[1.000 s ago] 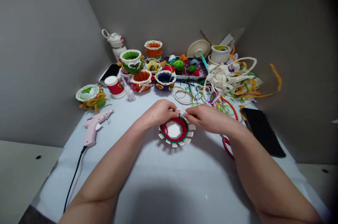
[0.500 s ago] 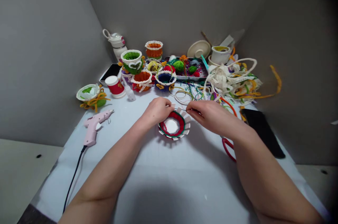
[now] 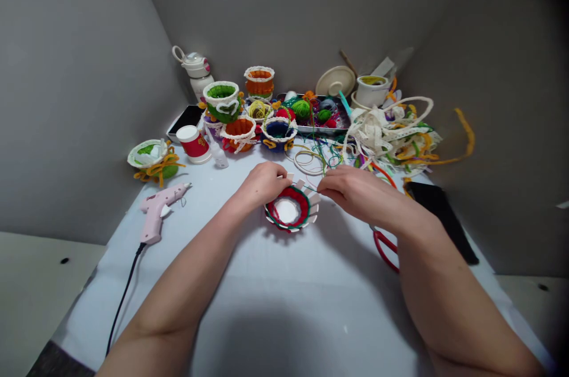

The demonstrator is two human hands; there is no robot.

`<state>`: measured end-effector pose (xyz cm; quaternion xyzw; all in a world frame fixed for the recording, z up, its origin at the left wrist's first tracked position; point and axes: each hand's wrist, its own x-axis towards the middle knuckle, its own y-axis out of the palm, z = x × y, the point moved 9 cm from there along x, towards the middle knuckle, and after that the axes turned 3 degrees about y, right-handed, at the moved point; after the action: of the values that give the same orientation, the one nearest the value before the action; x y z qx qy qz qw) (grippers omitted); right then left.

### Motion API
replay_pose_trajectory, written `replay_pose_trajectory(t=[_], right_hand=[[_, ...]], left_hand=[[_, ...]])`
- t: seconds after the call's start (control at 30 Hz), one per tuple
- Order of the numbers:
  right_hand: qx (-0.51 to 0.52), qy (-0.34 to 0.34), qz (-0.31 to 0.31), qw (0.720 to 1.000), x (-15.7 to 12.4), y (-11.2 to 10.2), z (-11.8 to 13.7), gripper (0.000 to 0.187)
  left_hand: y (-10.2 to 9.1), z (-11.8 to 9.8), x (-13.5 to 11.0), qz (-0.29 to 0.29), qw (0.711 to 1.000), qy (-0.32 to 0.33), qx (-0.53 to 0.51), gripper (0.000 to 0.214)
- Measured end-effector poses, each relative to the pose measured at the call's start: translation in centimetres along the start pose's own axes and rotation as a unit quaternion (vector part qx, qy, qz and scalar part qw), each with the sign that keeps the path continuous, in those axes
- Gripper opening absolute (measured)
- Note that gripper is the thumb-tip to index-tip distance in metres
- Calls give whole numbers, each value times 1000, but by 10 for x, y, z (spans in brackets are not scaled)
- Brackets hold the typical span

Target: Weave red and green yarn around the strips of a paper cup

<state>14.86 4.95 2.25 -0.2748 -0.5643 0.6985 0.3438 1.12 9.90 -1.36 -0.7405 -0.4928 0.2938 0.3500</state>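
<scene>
A paper cup with its wall cut into upright white strips [image 3: 313,209] stands on the table, red and dark green yarn woven round inside them. My left hand [image 3: 265,184] grips the cup's far left rim, its fingers closed on the strips. Off the cup's right side, my right hand [image 3: 342,186] pinches a dark green yarn strand [image 3: 306,187], which runs taut from the far rim to the fingertips. The fingers of both hands are partly hidden by the backs of the hands.
Red-handled scissors [image 3: 384,249] lie by my right forearm, with a black phone-like slab [image 3: 440,217] beyond. A pink glue gun [image 3: 159,211] rests at left. Behind stand several yarn-covered cups [image 3: 240,135], a tray of yarn balls [image 3: 317,128] and a lace heap [image 3: 377,131].
My right hand has shifted slightly right, drawing the strand a little farther from the cup. My left hand stays on the rim.
</scene>
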Motion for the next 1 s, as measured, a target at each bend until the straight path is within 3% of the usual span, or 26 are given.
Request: replay_pose_trajectory(t=[0.13,0.23,0.5,0.67,0.87,1.0], right_hand=[[2,66,87,994,5,22,-13,24],[29,74,156,985,6,37,-11,21],[136,86,107,981,4,17,-14,37],[145,133,113,974,6,22,-18,49],[90,113,105,984,11,28,-19,33],[80,83,103,988,9,28,-11,30]], left_hand=[[5,2,0,37,997,-4,-63,27],[3,4,0,33,996,-10,-85,26],[-13,8,3,-26,999,-13,-45,28],[-17,7,1,-45,998,-13,-39,30],[-6,0,-2,34,998,10,-58,23],[1,-22,-10,69,993,77,-56,41]])
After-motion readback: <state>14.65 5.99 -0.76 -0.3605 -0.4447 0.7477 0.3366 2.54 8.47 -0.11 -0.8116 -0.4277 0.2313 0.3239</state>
